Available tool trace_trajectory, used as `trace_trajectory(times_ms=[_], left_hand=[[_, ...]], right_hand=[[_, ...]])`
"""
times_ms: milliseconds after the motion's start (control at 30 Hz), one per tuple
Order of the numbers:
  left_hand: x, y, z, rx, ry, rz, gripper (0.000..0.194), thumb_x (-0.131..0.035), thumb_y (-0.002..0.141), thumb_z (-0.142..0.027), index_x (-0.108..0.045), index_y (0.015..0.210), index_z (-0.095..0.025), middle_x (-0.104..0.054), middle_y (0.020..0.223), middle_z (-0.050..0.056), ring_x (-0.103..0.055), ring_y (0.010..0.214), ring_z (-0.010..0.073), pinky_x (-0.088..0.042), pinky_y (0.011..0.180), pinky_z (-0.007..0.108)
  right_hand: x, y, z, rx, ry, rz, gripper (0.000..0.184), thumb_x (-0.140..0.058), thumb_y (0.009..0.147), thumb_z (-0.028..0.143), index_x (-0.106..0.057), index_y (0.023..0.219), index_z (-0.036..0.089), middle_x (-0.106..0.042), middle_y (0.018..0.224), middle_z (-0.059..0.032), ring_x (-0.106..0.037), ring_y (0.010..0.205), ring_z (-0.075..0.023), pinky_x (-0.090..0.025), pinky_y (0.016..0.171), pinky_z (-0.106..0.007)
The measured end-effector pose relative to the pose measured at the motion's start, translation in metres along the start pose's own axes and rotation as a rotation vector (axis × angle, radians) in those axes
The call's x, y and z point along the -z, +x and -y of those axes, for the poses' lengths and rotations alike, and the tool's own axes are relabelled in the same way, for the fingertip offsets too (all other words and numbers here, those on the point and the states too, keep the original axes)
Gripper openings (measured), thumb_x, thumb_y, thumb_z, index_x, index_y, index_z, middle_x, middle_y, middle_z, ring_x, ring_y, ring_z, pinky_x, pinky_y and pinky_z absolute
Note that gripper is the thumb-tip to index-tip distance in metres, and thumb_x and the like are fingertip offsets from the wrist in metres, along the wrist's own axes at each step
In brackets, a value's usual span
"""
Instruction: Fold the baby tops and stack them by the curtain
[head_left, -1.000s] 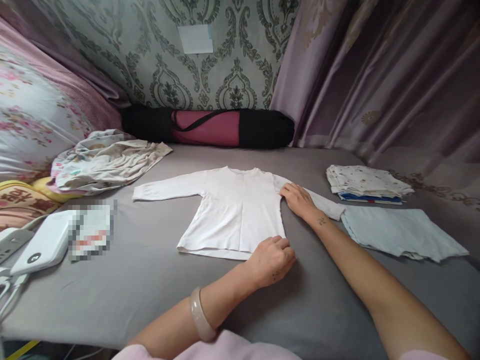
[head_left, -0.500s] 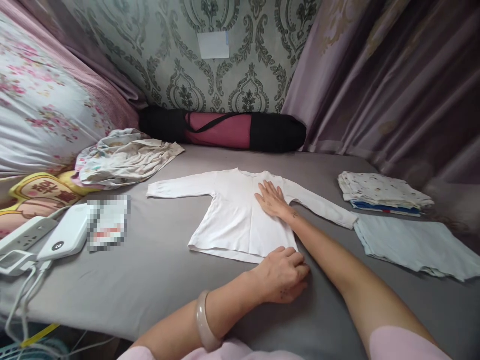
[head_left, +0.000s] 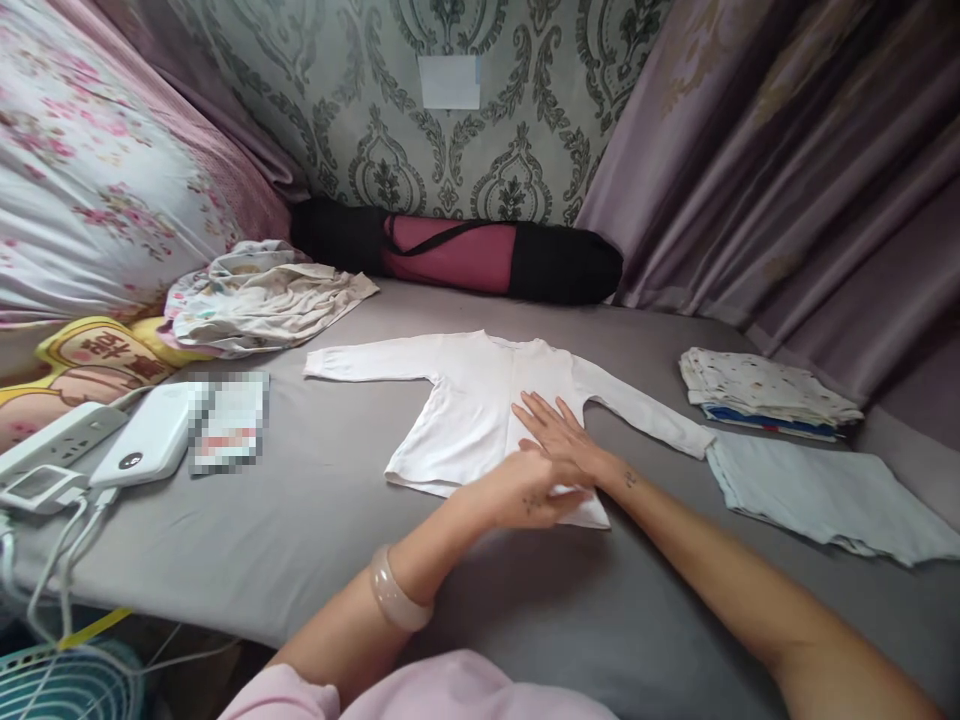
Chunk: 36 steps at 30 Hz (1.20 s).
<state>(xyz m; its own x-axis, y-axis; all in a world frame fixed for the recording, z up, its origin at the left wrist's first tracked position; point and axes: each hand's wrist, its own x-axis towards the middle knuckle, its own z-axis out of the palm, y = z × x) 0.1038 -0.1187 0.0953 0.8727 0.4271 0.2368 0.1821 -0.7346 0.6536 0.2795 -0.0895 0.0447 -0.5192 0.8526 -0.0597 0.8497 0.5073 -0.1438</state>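
A white long-sleeved shirt (head_left: 465, 420) lies spread on the grey bed sheet, its neck away from me and both sleeves stretched out to the sides. My right hand (head_left: 559, 435) rests flat on the right half of the shirt's body, fingers extended. Just in front of it is my left hand (head_left: 536, 490), with a pale bangle (head_left: 397, 592) on the wrist. It is over the shirt's lower right part, its fingers loosely bent and apart with nothing visible in them. It overlaps the right hand in view, so whether the two touch is unclear.
Folded pale blue cloth (head_left: 825, 495) and a folded stack of clothes (head_left: 769, 390) lie right. Left are a crumpled garment (head_left: 270, 300), a white power bank (head_left: 154, 435), a power strip (head_left: 64, 440) and cables. A black and maroon long bag (head_left: 457, 255) lies along the back wall.
My left hand has come off the shirt's lower right hem and moved up beside the right hand. My right hand has slid down the shirt slightly toward me. The view has shifted a little.
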Motion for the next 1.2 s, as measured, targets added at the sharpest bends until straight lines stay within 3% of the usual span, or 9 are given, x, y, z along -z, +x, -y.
trace_trajectory(times_ms=[300, 467, 533, 633, 733, 833, 900, 1033, 1200], left_hand=[[0.064, -0.034, 0.056, 0.615, 0.118, -0.477, 0.026, -0.047, 0.091, -0.03, -0.07, 0.094, -0.018, -0.073, 0.094, 0.006, -0.065, 0.086, 0.0188, -0.046, 0.077, 0.025], [0.089, -0.065, 0.077, 1.066, 0.239, -0.47, 0.026, -0.047, 0.087, -0.031, -0.07, 0.092, -0.018, -0.072, 0.095, 0.011, -0.065, 0.091, 0.0241, -0.046, 0.076, 0.03], [0.095, -0.074, 0.082, 1.192, 0.243, -0.423, 0.025, -0.049, 0.086, -0.033, -0.069, 0.09, -0.018, -0.072, 0.096, 0.012, -0.065, 0.092, 0.0253, -0.046, 0.075, 0.031], [0.099, -0.078, 0.085, 1.252, 0.195, -0.329, 0.021, -0.053, 0.081, -0.031, -0.069, 0.086, -0.018, -0.072, 0.091, 0.012, -0.065, 0.088, 0.0243, -0.047, 0.073, 0.03], [0.1, -0.076, 0.081, 1.252, 0.151, -0.266, 0.017, -0.057, 0.076, -0.03, -0.068, 0.082, -0.018, -0.072, 0.084, 0.01, -0.066, 0.082, 0.0227, -0.047, 0.069, 0.028], [0.099, -0.071, 0.077, 1.259, 0.114, -0.221, 0.014, -0.062, 0.071, -0.028, -0.068, 0.079, -0.018, -0.071, 0.08, 0.009, -0.066, 0.078, 0.0215, -0.046, 0.063, 0.025], [0.097, -0.07, 0.076, 1.259, 0.094, -0.206, 0.013, -0.065, 0.068, -0.026, -0.068, 0.077, -0.018, -0.071, 0.079, 0.008, -0.066, 0.077, 0.0204, -0.044, 0.06, 0.023], [0.096, -0.071, 0.081, 1.239, 0.083, -0.206, 0.009, -0.066, 0.066, -0.023, -0.066, 0.074, -0.018, -0.069, 0.077, 0.006, -0.065, 0.075, 0.0183, -0.041, 0.055, 0.021], [0.1, -0.078, 0.09, 1.195, 0.025, -0.247, 0.008, -0.065, 0.065, -0.019, -0.062, 0.072, -0.017, -0.061, 0.065, 0.001, -0.061, 0.065, 0.015, -0.04, 0.052, 0.019]], right_hand=[[0.008, -0.062, 0.034, 0.095, 0.112, 0.074, 0.059, -0.029, 0.101, 0.046, -0.019, 0.154, 0.023, -0.011, 0.16, -0.0106, -0.005, 0.147, -0.0242, -0.007, 0.118, -0.054], [0.028, -0.095, 0.05, 0.166, 0.172, 0.153, 0.062, -0.036, 0.099, 0.045, -0.017, 0.154, 0.023, -0.017, 0.16, -0.0097, -0.015, 0.146, -0.0242, -0.015, 0.119, -0.049], [0.045, -0.096, 0.054, 0.161, 0.19, 0.169, 0.061, -0.041, 0.097, 0.048, -0.03, 0.151, 0.021, -0.029, 0.156, -0.0112, -0.028, 0.142, -0.0249, -0.026, 0.116, -0.044], [0.065, -0.071, 0.056, 0.109, 0.228, 0.182, 0.04, -0.037, 0.099, 0.043, -0.065, 0.119, 0.023, -0.066, 0.123, -0.0072, -0.061, 0.112, -0.0214, -0.046, 0.096, -0.035], [0.063, -0.016, 0.05, 0.053, 0.3, 0.081, 0.041, -0.03, 0.1, 0.034, -0.069, 0.101, 0.022, -0.073, 0.095, -0.0035, -0.066, 0.091, -0.0185, -0.05, 0.085, -0.032], [0.041, 0.045, 0.036, -0.064, 0.303, -0.203, 0.04, -0.032, 0.097, 0.028, -0.06, 0.124, 0.015, -0.063, 0.126, -0.0113, -0.053, 0.123, -0.0211, -0.038, 0.106, -0.035], [0.026, 0.077, 0.027, -0.178, 0.252, -0.264, 0.045, -0.032, 0.096, 0.026, -0.051, 0.133, 0.009, -0.049, 0.142, -0.0166, -0.039, 0.136, -0.0228, -0.029, 0.113, -0.038], [0.006, 0.105, 0.019, -0.374, 0.146, -0.203, 0.055, -0.029, 0.098, 0.032, -0.035, 0.145, 0.004, -0.028, 0.155, -0.0175, -0.02, 0.145, -0.0274, -0.017, 0.117, -0.046], [-0.003, 0.096, 0.026, -0.327, 0.066, -0.095, 0.063, -0.022, 0.099, 0.043, -0.026, 0.15, 0.007, -0.017, 0.159, -0.0143, -0.01, 0.147, -0.0249, -0.006, 0.118, -0.047]])
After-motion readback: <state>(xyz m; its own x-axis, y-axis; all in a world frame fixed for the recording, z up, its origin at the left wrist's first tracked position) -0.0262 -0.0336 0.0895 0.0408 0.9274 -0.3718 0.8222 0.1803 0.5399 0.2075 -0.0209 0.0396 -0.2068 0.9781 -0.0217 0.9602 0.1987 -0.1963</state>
